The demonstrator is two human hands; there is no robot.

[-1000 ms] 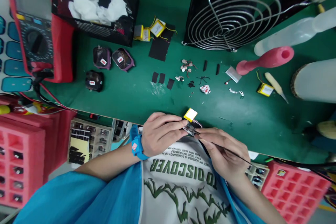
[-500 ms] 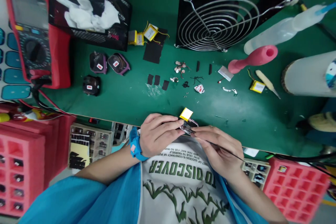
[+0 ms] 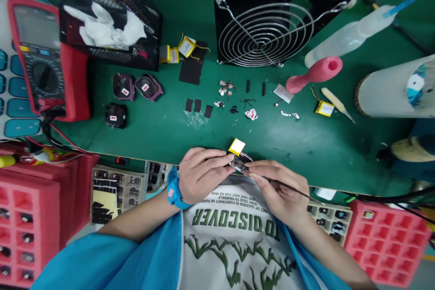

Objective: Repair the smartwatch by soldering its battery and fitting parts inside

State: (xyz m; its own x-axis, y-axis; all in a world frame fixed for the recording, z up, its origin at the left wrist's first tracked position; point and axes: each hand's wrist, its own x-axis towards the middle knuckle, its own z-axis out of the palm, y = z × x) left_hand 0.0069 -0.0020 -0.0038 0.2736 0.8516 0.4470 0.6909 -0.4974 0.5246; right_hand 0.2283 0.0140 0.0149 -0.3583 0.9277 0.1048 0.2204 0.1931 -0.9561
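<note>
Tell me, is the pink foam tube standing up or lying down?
Lying down. The pink foam tube rests on its side on the green mat, open end facing right.

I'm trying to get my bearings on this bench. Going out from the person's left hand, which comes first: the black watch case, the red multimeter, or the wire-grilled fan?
From the left hand:
1. Black watch case, on the mat to its left.
2. Wire-grilled fan, at the back.
3. Red multimeter, far left edge.

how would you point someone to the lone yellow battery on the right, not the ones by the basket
Start at the big black fan at the back of the green mat, then drop to the pink foam tube lying right of it. Just below the tube sits the small yellow battery pack, beside a cream-handled pointed tool. Unlike the other yellow packs, it lies alone, not clustered or in a hand.
</note>
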